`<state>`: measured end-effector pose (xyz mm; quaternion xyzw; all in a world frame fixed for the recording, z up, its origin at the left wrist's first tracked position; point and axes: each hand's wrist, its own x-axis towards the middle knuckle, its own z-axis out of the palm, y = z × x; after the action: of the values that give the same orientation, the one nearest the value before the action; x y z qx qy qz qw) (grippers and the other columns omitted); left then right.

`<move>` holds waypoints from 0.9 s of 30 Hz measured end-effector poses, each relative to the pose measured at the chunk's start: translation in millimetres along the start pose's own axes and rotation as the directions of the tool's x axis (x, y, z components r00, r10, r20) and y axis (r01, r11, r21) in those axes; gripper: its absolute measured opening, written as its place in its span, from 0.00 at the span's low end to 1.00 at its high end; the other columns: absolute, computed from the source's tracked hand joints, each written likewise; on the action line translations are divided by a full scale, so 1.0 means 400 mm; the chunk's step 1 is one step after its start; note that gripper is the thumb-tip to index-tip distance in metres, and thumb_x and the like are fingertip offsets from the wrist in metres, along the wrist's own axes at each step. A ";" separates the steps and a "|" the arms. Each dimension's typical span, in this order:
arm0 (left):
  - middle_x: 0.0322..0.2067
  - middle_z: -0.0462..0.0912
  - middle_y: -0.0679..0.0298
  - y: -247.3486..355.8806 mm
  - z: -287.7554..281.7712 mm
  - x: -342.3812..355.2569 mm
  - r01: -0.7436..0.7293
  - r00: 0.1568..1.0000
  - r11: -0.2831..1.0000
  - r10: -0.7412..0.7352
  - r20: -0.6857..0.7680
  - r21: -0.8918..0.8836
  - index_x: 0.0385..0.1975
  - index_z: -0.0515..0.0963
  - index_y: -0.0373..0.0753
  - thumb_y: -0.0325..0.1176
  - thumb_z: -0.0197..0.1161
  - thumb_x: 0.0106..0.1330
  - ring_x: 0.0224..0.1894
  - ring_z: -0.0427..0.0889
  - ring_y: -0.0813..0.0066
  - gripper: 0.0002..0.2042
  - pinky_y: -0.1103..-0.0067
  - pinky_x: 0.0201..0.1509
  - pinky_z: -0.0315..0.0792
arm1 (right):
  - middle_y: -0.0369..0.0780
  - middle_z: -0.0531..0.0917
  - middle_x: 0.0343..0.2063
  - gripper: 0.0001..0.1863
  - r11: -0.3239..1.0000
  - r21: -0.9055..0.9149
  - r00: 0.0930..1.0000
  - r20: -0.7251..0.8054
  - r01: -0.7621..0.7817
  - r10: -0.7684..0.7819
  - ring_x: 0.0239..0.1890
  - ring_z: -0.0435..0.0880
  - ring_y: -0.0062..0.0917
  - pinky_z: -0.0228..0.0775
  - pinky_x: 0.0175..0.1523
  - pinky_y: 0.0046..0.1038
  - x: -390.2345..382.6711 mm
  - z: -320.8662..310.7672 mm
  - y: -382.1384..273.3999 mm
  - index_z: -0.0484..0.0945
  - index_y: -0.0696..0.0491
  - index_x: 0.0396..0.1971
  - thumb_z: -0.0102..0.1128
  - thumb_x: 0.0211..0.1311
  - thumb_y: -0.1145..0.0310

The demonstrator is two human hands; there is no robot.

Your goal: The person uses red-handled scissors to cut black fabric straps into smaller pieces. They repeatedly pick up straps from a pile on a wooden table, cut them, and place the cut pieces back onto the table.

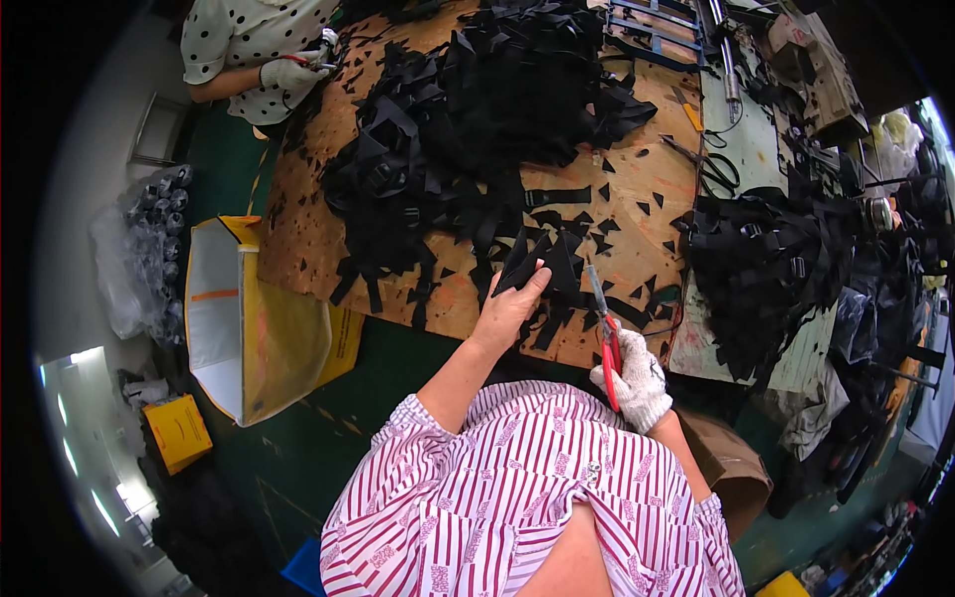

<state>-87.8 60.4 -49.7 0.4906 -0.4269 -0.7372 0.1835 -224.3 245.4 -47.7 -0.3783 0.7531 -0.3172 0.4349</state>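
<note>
My bare left hand (pixel 514 301) pinches a black fabric strap piece (pixel 525 261) with pointed ends, held over the near edge of the wooden table. In my gloved right hand (pixel 637 378) is a red-handled cutting tool (pixel 609 363), its narrow metal blades pointing up and away from me. The blades stand just right of the black fabric, apart from my left fingers. Beyond my hands lies a large heap of black straps and webbing (pixel 497 109) with buckles among it. Small black triangular offcuts (pixel 644 207) are scattered over the wood.
At the far left a co-worker's gloved hand (pixel 298 72) holds a small tool. Black scissors (pixel 718 174) and a yellow-handled knife (pixel 687 109) lie right of the heap. Another black strap pile (pixel 766 269) covers the right side. A yellow-and-white bin (pixel 244 328) stands left, a cardboard box (pixel 721 463) below right.
</note>
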 end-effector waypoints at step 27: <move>0.20 0.67 0.77 -0.020 0.032 -0.030 -0.200 0.979 0.975 0.194 0.065 0.095 0.31 0.73 0.38 0.35 0.60 0.62 0.22 0.63 0.90 0.07 0.87 0.25 0.58 | 0.40 0.73 0.30 0.29 0.999 0.037 1.000 0.016 0.002 -0.003 0.31 0.73 0.26 0.67 0.39 0.28 0.020 0.047 0.000 0.64 0.57 0.47 0.64 0.46 0.61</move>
<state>-92.3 79.2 -47.5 0.4340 -0.5150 -0.7060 0.2189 -210.0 235.9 -59.0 -0.3735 0.7431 -0.3288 0.4474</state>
